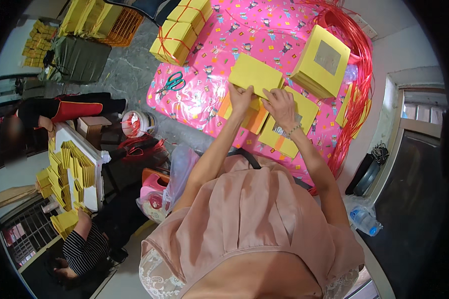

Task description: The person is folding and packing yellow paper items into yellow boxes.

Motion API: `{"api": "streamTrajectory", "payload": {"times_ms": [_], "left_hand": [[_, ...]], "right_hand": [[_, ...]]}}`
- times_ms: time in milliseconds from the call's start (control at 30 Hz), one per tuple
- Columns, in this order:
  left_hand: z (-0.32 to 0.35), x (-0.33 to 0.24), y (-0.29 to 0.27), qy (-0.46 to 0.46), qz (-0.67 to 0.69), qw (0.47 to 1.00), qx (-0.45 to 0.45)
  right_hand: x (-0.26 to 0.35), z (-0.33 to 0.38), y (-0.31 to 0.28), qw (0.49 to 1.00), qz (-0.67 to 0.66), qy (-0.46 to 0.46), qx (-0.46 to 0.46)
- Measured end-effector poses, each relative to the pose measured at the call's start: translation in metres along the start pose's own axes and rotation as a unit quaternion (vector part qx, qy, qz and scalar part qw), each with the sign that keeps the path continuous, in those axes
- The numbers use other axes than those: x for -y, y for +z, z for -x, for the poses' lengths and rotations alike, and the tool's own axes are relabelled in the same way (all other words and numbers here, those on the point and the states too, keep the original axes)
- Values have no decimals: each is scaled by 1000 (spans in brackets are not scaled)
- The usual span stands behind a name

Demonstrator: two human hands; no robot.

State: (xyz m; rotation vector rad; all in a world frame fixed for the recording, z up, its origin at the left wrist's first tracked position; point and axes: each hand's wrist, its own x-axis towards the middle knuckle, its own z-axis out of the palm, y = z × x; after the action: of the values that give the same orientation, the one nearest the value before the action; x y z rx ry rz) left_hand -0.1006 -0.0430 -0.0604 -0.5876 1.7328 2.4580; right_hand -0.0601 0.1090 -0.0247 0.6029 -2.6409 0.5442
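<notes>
A yellow block of stacked paper rests on the pink table cover, its near edge between my two hands. My left hand pinches that edge near its left corner, thumb on top. With bent fingers, my right hand grips the near right corner; what its fingertips touch underneath is hidden. Just below lie orange-and-yellow paper pieces, partly covered by the block. Beneath my right wrist is a yellow sheet stack with a silvery patch. A taller yellow stack with a grey square stands to the right.
Teal-handled scissors lie at the table's left. Tied yellow bundles sit at the far left edge. Red plastic strands hang along the right side. Two people work at a white table with yellow packets; a white bucket stands between.
</notes>
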Motion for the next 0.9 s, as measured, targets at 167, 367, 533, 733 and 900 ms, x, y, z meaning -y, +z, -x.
{"api": "streamTrajectory", "payload": {"times_ms": [167,367,533,733,900], "left_hand": [[-18,-36,-72,24,40,999,-22],[-33,-42,-159,25,-14,994,-109],[-45,1,-216,-16,-7,994,-111],[-55,26,-207,-80,19,995,-63],[-55,29,-221,-46,-87,992,-85]], "right_hand": [[26,21,-17,996,-58,68,14],[60,48,-10,987,-110,52,101],[69,50,-1,989,-67,66,114],[69,57,3,987,-67,91,110],[73,55,5,986,-77,94,112]]}}
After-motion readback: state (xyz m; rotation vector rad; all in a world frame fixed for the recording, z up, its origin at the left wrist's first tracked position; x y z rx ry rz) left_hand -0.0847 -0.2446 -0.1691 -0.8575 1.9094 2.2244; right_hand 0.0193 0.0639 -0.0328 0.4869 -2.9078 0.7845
